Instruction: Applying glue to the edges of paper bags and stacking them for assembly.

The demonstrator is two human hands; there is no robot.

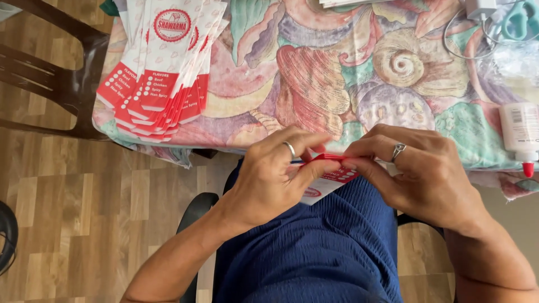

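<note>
A stack of red and white paper sleeves point(163, 62) lies fanned on the far left of the tablecloth point(348, 78) (patterned with seashells). At the far right sit teal scissors point(521, 19) and a white charger point(480, 8); a glue bottle point(521, 134) lies nearer. A dark wooden chair point(50, 73) stands left.

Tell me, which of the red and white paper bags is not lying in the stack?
The paper bag held between the left hand and right hand over the lap; the others lie fanned in a stack on the table.
</note>
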